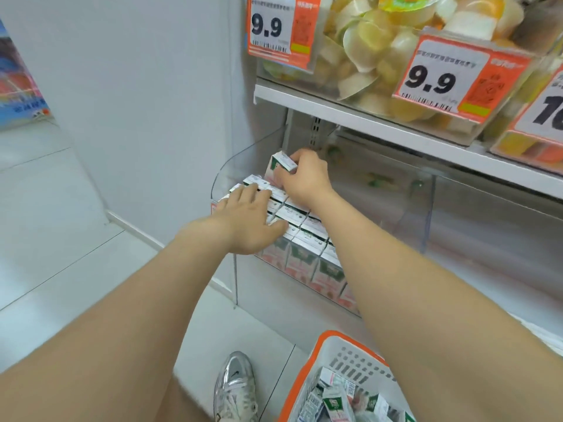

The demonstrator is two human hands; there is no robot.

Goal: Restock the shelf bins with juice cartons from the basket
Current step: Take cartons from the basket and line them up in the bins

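Juice cartons (301, 236): stood packed upright in rows inside the clear bin (426, 214) on the lower shelf, near the centre of view. Front row seen through the bin's wall; rows toward 3 o'clock hidden under the right forearm. Printing too blurred to read.

Basket (307, 376) at 5 o'clock, white with an orange rim, cut off by the bottom edge. Held more loose cartons (338, 400) lying at all angles, partly covered by the same forearm.

Left hand (246, 220) lay flat, fingers straight and spread, pressing on carton tops at the pack's 9 o'clock side. Right hand (304, 178) gripped one carton (278, 166), tilted, above the back rows at the pack's 12 o'clock. Deeper in the bin, toward 2 o'clock: small green-and-yellow shapes, too blurred to identify.

Upper shelf (365, 120) ran from 1 to 3 o'clock, carrying clear bins of pale cups (371, 41). Bore two orange price tags (275, 25) (451, 77) reading 9.9, and a third cut off at the right edge.

Silver shoe (236, 388) at 6 o'clock, just beside the basket. Poster (18, 83) cut off at 9 o'clock.

Pale tiled floor (61, 239) below, plain white wall (137, 86) at 11 o'clock.
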